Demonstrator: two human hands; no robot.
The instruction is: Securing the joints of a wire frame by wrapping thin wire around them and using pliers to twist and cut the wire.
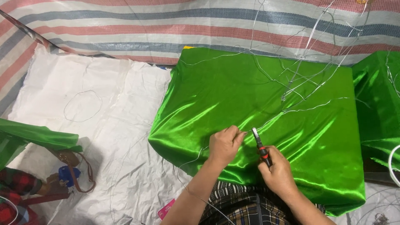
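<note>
Head view: wire (246, 132) between hands.

Single head-worn view, aimed steeply down from above, hands (250, 162) seen close at the lower centre, green cloth (233, 96) spread ahead, striped tarp (125, 29) met along the top edge

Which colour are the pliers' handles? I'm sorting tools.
Red and black pliers, in the right hand; head view.

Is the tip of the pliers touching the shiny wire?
Touching. In the head view the pliers in the right hand meet the wire beside the left hand's fingers.
</note>
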